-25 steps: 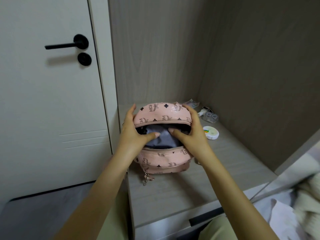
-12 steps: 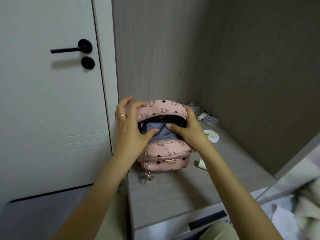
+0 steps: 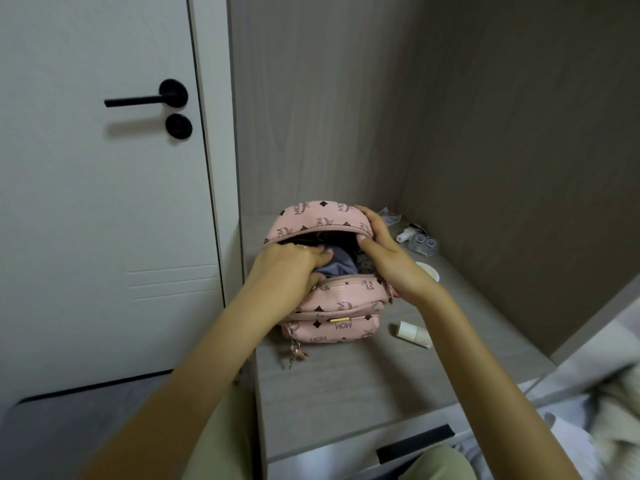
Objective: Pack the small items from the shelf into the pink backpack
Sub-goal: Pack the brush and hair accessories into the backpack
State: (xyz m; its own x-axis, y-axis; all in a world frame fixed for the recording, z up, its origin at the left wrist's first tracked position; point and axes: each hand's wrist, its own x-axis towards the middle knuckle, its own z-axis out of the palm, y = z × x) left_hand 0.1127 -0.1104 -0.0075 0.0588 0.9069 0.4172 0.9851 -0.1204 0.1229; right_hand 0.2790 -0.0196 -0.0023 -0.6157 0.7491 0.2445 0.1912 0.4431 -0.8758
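Backpack [image 3: 332,306] stands on shelf [image 3: 346,393], mouth open. Right hand [image 3: 386,252] grips its top flap. Left hand [image 3: 289,270] reaches inside; its grip cannot be told.

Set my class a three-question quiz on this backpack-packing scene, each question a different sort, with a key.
1. True or false: the pink backpack is zipped shut.
2. Where does the white tube lie? A) inside the backpack B) on the shelf, right of the backpack C) in a hand
3. Fill in: the ___ hand holds back the top flap.
Key: 1 false; 2 B; 3 right hand.
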